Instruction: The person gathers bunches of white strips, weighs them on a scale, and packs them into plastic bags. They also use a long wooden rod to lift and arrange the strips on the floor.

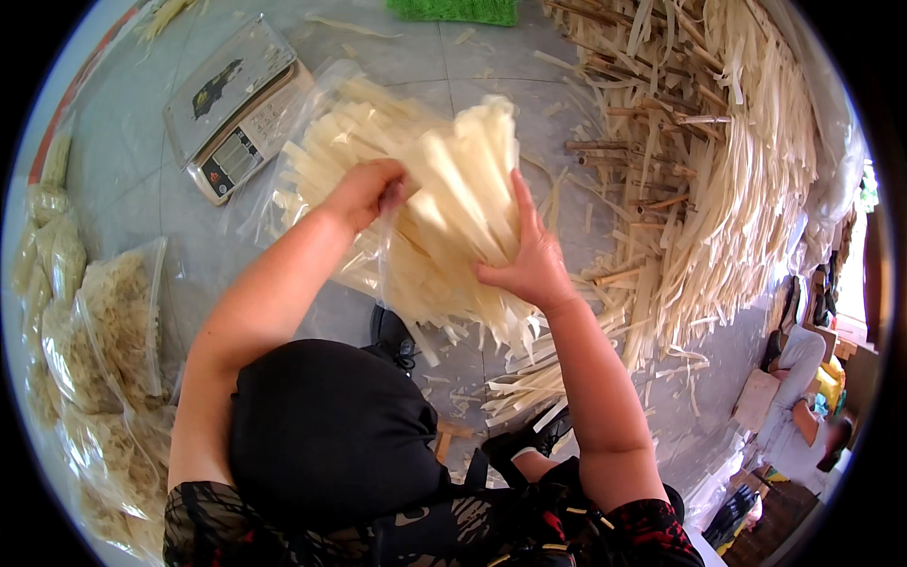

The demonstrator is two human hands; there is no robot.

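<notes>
My right hand (534,250) grips a bundle of pale, flat dried noodle strips (472,170), its thumb and fingers pressed along the bundle's right side. The bundle is tilted over a clear plastic bag (331,85) full of similar strips (340,142). My left hand (373,194) is closed at the bag's edge, left of the bundle. Its fingertips are partly hidden, and a fold of plastic hangs below it. More strips (453,293) fan out beneath both hands.
A scale (231,118) stands at the far left. Filled clear bags (113,331) line the left side. Strips hanging on wooden sticks (718,170) are heaped at the right. Loose strips (529,387) litter the tiled floor near my shoes. Another person (794,425) sits at the far right.
</notes>
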